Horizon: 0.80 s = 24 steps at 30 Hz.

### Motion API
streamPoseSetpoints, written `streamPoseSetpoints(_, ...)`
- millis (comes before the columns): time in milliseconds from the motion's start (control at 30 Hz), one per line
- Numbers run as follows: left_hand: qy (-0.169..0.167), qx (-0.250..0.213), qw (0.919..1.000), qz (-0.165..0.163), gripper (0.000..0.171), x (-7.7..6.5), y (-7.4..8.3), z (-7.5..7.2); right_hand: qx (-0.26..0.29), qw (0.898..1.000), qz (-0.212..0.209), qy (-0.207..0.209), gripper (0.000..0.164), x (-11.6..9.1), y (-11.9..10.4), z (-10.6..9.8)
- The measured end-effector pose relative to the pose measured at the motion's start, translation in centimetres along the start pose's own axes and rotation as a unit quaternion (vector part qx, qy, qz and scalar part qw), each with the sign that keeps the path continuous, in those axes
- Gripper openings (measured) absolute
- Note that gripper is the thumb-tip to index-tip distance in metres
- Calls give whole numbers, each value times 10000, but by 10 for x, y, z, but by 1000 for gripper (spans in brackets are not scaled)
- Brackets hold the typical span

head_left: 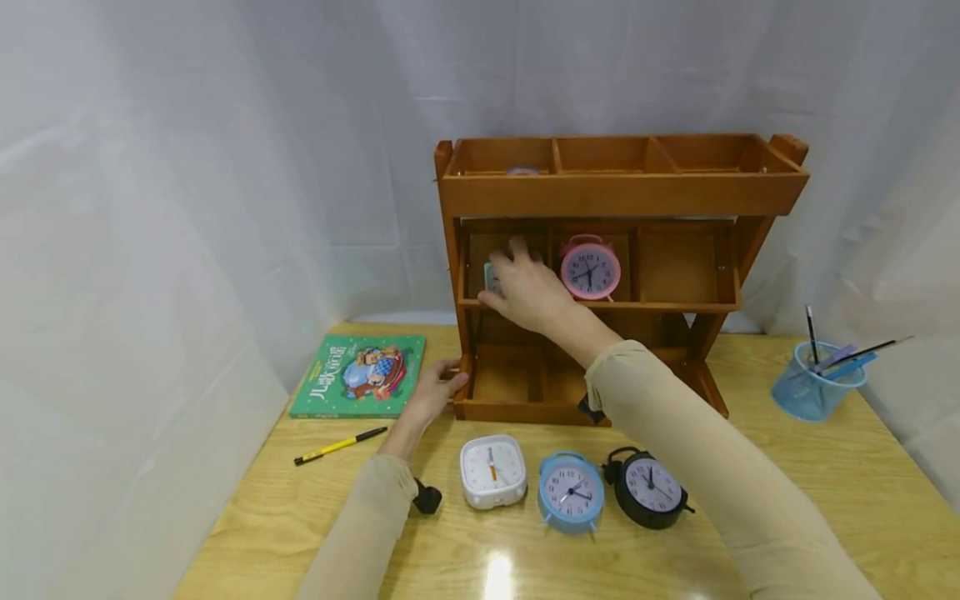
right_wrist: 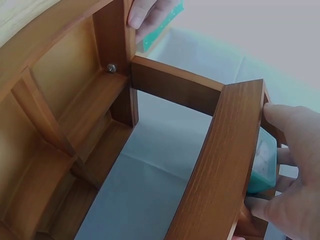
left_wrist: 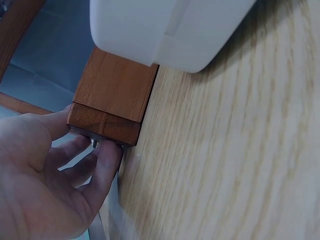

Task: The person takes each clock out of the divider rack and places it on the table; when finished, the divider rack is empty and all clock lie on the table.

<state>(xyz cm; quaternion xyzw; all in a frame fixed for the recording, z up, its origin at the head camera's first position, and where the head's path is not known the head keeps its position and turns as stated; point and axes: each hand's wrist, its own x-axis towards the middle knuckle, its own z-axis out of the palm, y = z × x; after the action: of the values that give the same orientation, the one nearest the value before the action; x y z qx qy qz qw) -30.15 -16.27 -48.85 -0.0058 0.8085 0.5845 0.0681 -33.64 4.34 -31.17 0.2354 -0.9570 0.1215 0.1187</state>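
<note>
A brown wooden shelf rack (head_left: 626, 196) stands at the back of the table. In the head view my left hand (head_left: 435, 390) holds its lower left corner; the left wrist view shows thumb and fingers (left_wrist: 107, 167) around the wooden end. My right hand (head_left: 528, 292) reaches into the left compartment of the middle tier, its fingers around a small teal clock (right_wrist: 265, 162). Most of that clock (head_left: 491, 277) is hidden by the hand in the head view. A pink alarm clock (head_left: 590, 271) stands upright in the middle compartment beside it.
In front of the rack lie a white square clock (head_left: 493, 472), a blue alarm clock (head_left: 572, 493) and a black alarm clock (head_left: 651, 490). A green book (head_left: 358, 377) and a yellow pen (head_left: 340, 447) lie left; a blue pen cup (head_left: 813, 387) stands right. Something round shows in the top-left compartment.
</note>
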Motion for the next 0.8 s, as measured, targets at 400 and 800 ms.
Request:
streamPoseSetpoints(400,-24,11,10000,-82,50,0,0,-1,1216,9925,-89,-81,56,1,7,-3)
streamPoseSetpoints(800,40,30,10000,-36,50,1,0,-1,1711,9834,225,-565,73,5,3,-6)
